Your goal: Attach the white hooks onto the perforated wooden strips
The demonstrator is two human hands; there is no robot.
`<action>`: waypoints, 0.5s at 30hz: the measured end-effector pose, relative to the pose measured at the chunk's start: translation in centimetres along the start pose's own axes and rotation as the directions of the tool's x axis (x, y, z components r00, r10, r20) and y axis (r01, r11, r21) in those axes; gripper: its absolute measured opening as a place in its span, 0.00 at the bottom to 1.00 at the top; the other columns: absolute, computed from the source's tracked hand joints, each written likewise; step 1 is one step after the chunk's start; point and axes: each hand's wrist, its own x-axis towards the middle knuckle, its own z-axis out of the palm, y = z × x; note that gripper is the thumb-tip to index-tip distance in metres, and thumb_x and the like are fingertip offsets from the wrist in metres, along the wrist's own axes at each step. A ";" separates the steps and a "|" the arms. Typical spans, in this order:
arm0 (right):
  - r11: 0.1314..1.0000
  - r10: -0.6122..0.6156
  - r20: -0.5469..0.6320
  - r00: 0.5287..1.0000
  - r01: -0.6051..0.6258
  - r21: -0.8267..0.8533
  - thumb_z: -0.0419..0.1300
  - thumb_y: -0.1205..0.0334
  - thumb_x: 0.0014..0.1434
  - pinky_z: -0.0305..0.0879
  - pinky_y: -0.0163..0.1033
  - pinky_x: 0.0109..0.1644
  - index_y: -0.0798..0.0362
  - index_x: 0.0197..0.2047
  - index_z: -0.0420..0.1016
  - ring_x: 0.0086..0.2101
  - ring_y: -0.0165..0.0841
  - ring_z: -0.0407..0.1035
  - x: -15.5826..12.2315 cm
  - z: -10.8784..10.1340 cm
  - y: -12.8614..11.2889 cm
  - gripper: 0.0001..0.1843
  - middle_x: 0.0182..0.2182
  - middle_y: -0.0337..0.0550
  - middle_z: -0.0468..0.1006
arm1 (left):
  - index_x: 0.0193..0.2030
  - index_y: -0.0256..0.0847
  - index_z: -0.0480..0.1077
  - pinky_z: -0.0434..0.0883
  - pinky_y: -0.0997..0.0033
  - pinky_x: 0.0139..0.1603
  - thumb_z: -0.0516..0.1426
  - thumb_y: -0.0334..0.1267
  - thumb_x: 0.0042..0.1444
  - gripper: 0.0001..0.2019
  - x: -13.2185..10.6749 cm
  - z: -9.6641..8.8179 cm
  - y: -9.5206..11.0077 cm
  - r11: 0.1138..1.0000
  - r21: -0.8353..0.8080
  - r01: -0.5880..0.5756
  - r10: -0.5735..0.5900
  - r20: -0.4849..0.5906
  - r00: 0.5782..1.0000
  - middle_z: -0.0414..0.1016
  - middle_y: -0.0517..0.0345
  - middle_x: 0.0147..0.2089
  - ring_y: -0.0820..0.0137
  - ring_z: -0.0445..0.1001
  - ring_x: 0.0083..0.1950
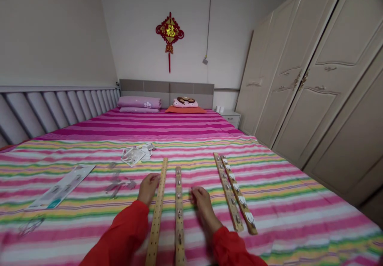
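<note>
Several long wooden strips lie lengthwise on the striped bedspread [278, 202]. My left hand [147, 188] rests with curled fingers against the left edge of a strip with rows of holes [157, 210]. My right hand [201, 200] lies on the cover just right of a strip with metal hooks [178, 214], fingers bent, nothing visibly in them. Two more hook strips [235, 192] lie side by side to the right. Both arms wear red sleeves.
Clear plastic packaging [136, 154] and small loose metal parts [118, 184] lie left of my hands, with a long printed card [61, 188] further left. Pillows [139, 103] sit at the headboard. Wardrobe doors [317, 82] line the right side, a padded wall panel the left.
</note>
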 end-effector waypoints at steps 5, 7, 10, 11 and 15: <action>0.984 0.118 -0.021 0.993 -0.114 0.140 0.67 0.43 0.42 0.51 0.29 0.17 0.56 0.24 0.70 0.14 0.22 0.56 -9.3 -3.2 0.5 0.23 0.17 0.36 0.71 | 0.31 0.38 0.70 0.69 0.68 0.34 0.56 0.55 0.42 0.20 -5.9 -4.5 -3.9 0.998 -0.034 0.047 -0.055 -0.282 0.958 0.73 0.58 0.26 0.68 0.71 0.30; 0.976 0.164 -0.044 0.986 -0.155 0.153 0.67 0.43 0.42 0.49 0.28 0.16 0.57 0.25 0.71 0.13 0.21 0.55 -12.5 -4.3 1.7 0.23 0.16 0.35 0.70 | 0.32 0.38 0.70 0.69 0.69 0.34 0.55 0.54 0.43 0.19 -7.4 -5.4 -5.1 0.999 0.036 0.038 -0.023 -0.338 0.941 0.72 0.58 0.26 0.68 0.70 0.30; 0.962 0.214 -0.077 0.974 -0.197 0.188 0.67 0.43 0.43 0.48 0.27 0.15 0.57 0.26 0.72 0.12 0.20 0.54 -16.0 -5.2 3.9 0.23 0.15 0.33 0.69 | 0.32 0.39 0.70 0.69 0.70 0.35 0.53 0.52 0.47 0.17 -8.4 -5.7 -5.9 0.983 0.185 0.005 0.056 -0.326 0.944 0.72 0.58 0.28 0.69 0.70 0.31; 0.957 0.226 -0.068 0.972 -0.209 0.199 0.67 0.43 0.44 0.48 0.27 0.15 0.57 0.27 0.72 0.12 0.20 0.56 -16.9 -5.4 4.5 0.23 0.15 0.34 0.70 | 0.32 0.40 0.70 0.68 0.70 0.35 0.52 0.51 0.48 0.16 -8.5 -5.7 -6.1 0.970 0.243 0.005 0.074 -0.313 0.947 0.72 0.58 0.28 0.69 0.69 0.30; 0.898 0.355 0.052 0.933 -0.356 0.258 0.69 0.47 0.39 0.52 0.28 0.14 0.58 0.31 0.74 0.14 0.25 0.64 -19.1 -5.1 5.9 0.23 0.20 0.40 0.76 | 0.33 0.41 0.69 0.67 0.71 0.33 0.50 0.48 0.51 0.14 -8.3 -5.3 -6.6 0.900 0.435 -0.014 0.141 -0.261 0.955 0.71 0.58 0.30 0.70 0.69 0.31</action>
